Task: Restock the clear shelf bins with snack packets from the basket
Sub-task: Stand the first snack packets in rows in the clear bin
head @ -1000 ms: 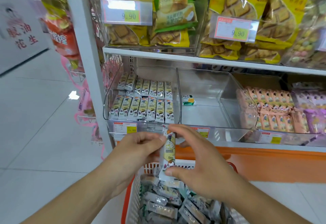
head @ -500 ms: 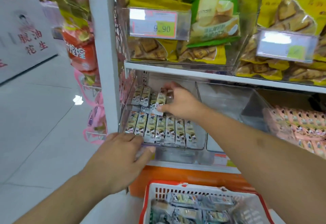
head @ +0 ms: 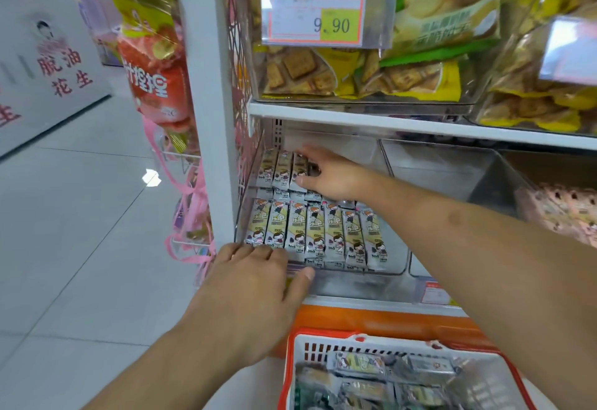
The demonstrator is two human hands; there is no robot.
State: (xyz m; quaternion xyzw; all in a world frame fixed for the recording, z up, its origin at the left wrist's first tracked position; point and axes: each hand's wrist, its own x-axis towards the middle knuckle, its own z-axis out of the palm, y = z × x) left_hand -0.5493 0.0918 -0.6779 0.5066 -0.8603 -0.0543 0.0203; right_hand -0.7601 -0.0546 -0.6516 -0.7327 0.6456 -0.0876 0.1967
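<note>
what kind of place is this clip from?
Most likely a small shop or supermarket snack aisle: a price tag reading 9.90 on a clear bin, white shelving stocked with rows of snack packets, and a red-rimmed shopping basket below.

My right hand [head: 332,175] reaches deep into the clear bin [head: 392,261], fingers spread over the back row of packets [head: 282,168], thumb against one packet's lower edge. My left hand [head: 255,283] rests on the bin's front lip, fingers over the rim beside the front row [head: 315,235]. The basket [head: 323,350] sits below, holding more packets.
</note>
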